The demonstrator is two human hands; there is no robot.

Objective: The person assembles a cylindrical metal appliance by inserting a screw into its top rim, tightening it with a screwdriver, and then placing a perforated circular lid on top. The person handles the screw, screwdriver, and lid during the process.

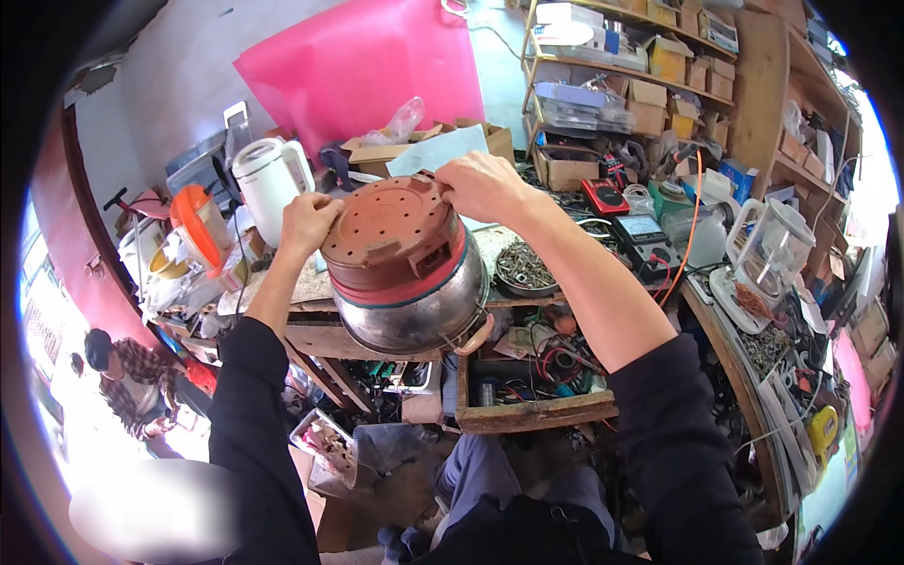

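An upturned metal pot [405, 323] with a rounded shiny body rests at the front edge of the workbench. Its reddish-brown base [391, 215], pierced with small round holes, faces up above a red band, and a curved tan handle [476, 336] sticks out low on the near right. My left hand [312, 224] is closed with its fingertips at the base's left rim. On the far right rim my right hand [485, 188] grips the base between thumb and fingers. An opening shows in the base's side, below my right hand.
A round tray of screws [525, 268] stands right of the pot, with a red multimeter [604, 197] and an analog meter [645, 235] beyond. A white jug [270, 188] stands left. Below is an open drawer [527, 414] of wires. A person [132, 381] sits at far left.
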